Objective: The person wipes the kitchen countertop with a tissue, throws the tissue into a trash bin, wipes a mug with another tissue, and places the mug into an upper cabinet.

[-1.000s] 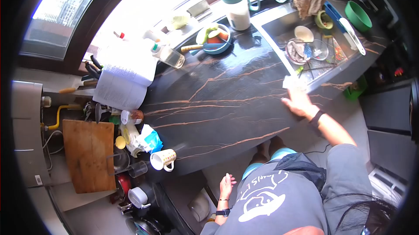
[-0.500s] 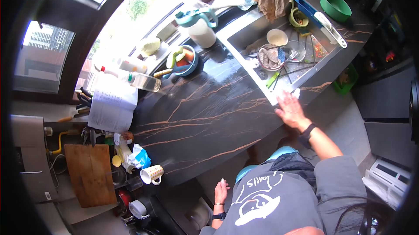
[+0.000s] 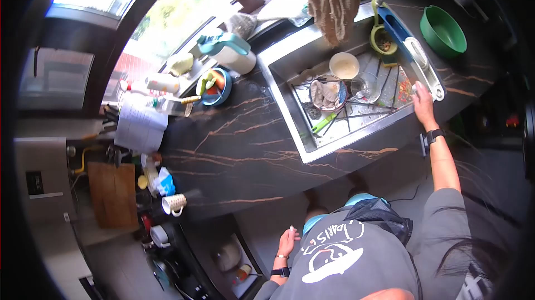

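Note:
My right hand (image 3: 423, 103), with a dark band at the wrist, reaches to the front right rim of the sink (image 3: 305, 154). Its fingers are close together; whatever lies under or between them is hidden. Beside it are a white-handled tool (image 3: 429, 74) and a blue holder (image 3: 393, 17) along the sink's right side. Inside the sink stand a cream bowl (image 3: 344, 66), a clear glass bowl (image 3: 366, 88), a bowl with a grey cloth (image 3: 326, 95) and a green-handled utensil (image 3: 324, 124). My left hand (image 3: 287, 241) hangs low by my body, loosely open, holding nothing I can see.
A green basin (image 3: 443, 31) stands right of the sink. Brown cloth (image 3: 333, 1) hangs over its back edge. Along the window are a white jug (image 3: 231, 54) and a blue bowl of vegetables (image 3: 214, 87). A mug (image 3: 174, 204) sits at the counter's left edge.
My right hand has moved right along the sink's front rim, from the near left corner over a white cloth to the right end. The view has shifted; my left hand still hangs low.

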Demonstrator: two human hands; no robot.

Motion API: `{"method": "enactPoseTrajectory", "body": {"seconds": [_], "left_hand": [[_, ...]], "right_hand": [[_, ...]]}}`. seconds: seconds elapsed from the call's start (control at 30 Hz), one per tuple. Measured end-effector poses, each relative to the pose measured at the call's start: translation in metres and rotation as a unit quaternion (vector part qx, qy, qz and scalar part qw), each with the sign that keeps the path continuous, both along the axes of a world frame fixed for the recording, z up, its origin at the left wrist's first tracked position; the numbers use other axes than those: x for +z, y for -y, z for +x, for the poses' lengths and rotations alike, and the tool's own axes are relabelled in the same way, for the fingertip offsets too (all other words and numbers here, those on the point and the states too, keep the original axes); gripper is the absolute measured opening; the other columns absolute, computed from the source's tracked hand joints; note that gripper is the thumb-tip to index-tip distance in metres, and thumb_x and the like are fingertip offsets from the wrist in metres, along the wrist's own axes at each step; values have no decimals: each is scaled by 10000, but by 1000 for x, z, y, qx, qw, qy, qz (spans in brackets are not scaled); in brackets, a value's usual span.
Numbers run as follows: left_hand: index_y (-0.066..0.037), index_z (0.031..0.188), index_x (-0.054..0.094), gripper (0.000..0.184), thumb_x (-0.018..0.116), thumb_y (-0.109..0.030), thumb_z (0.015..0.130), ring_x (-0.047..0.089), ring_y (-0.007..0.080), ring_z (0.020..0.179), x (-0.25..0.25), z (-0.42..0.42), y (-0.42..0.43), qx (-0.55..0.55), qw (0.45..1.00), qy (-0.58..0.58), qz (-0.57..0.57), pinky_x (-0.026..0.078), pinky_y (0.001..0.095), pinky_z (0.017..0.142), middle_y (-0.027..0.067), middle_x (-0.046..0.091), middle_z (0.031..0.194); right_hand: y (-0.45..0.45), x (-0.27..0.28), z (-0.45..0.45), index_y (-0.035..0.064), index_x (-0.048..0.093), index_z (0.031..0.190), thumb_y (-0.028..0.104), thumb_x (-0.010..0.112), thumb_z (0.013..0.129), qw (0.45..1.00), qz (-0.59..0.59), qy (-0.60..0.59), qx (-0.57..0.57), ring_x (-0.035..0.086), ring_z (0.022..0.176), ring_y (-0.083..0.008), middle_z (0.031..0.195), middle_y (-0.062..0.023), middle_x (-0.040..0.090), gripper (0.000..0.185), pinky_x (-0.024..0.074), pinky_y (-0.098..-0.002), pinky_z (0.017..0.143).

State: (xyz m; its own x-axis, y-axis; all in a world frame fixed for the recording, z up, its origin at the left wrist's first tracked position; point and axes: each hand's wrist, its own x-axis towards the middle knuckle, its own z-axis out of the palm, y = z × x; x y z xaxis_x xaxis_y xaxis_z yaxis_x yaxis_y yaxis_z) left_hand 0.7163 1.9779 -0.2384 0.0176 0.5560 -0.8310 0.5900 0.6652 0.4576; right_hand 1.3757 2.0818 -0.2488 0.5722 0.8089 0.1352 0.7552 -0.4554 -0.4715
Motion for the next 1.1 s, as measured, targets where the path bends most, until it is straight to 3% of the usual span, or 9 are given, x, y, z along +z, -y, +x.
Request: {"method": "enactPoseTrajectory", "body": {"seconds": [0.07, 0.17, 0.23, 0.4, 0.57, 0.67, 0.8, 0.97, 1.1], "left_hand": [[47, 1082, 546, 574, 392, -483, 926, 639, 197, 786, 4, 10, 10, 6, 1000, -9, 24, 490, 301, 707, 163, 630, 952], [63, 1033, 561, 567, 403, -470, 925, 648, 207, 751, -1, 13, 29, 12, 998, -26, 59, 497, 304, 700, 168, 639, 906], [60, 1026, 564, 573, 407, -480, 919, 648, 210, 742, -1, 16, 37, 25, 996, -30, 80, 498, 311, 690, 164, 640, 895], [48, 980, 579, 574, 422, -499, 908, 652, 209, 722, -19, 7, 67, 55, 992, -32, 107, 499, 318, 655, 131, 637, 793], [32, 973, 586, 550, 441, -494, 901, 649, 204, 708, -8, 0, 88, 101, 988, -48, 111, 493, 322, 653, 123, 634, 771], [0, 988, 593, 488, 451, -459, 901, 630, 281, 770, -16, -17, 103, 56, 994, -75, 65, 474, 363, 706, 151, 640, 812], [-13, 965, 594, 486, 435, -468, 900, 610, 325, 844, -22, -43, 123, 116, 985, -70, 112, 465, 389, 732, 174, 637, 845], [-10, 975, 595, 481, 439, -459, 900, 598, 353, 885, -31, -76, 143, 135, 983, -95, 78, 461, 398, 763, 191, 633, 897], [-11, 983, 593, 479, 434, -455, 905, 599, 355, 885, -24, -97, 159, 171, 976, -97, 89, 465, 404, 756, 197, 632, 892]], "right_hand": [[-18, 8, 6, -4, 452, 1271, 8, 542, 782, 990, 118, -71, -6, 473, 1172, -301, 1253, -197, 495, 498, 353, -321, 996], [-37, 29, -24, -7, 491, 1236, 5, 546, 748, 929, 126, -347, -35, 544, 1085, -268, 1172, -179, 559, 491, 411, -320, 932], [-30, 16, -33, -13, 566, 1104, 4, 527, 749, 981, 112, -92, 126, 564, 992, -314, 1064, -159, 592, 358, 439, -363, 873], [-10, 42, -81, 8, 567, 1032, 34, 522, 808, 950, -77, 18, 302, 499, 1013, -322, 1013, -151, 554, 230, 405, -405, 871], [-15, 17, -163, 22, 556, 1111, -89, 468, 789, 954, 87, -13, 286, 498, 1081, -320, 1117, -148, 550, 351, 401, -379, 925], [-49, 20, -226, 39, 546, 1154, -127, 425, 783, 938, 115, -130, 299, 503, 1135, -292, 1156, -138, 557, 424, 398, -349, 949], [-110, 57, -338, 52, 434, 1293, -126, 390, 798, 898, 208, -144, 361, 494, 1148, -301, 1215, -157, 524, 528, 391, -350, 966], [-141, 45, -489, 86, 512, 1209, -214, 413, 660, 838, 164, -177, 490, 458, 1185, -313, 1274, -146, 477, 633, 379, -357, 1004], [-161, 11, -605, 83, 508, 1201, -204, 449, 649, 836, 185, -183, 484, 410, 1219, -337, 1301, -171, 439, 625, 354, -373, 1026]]}}
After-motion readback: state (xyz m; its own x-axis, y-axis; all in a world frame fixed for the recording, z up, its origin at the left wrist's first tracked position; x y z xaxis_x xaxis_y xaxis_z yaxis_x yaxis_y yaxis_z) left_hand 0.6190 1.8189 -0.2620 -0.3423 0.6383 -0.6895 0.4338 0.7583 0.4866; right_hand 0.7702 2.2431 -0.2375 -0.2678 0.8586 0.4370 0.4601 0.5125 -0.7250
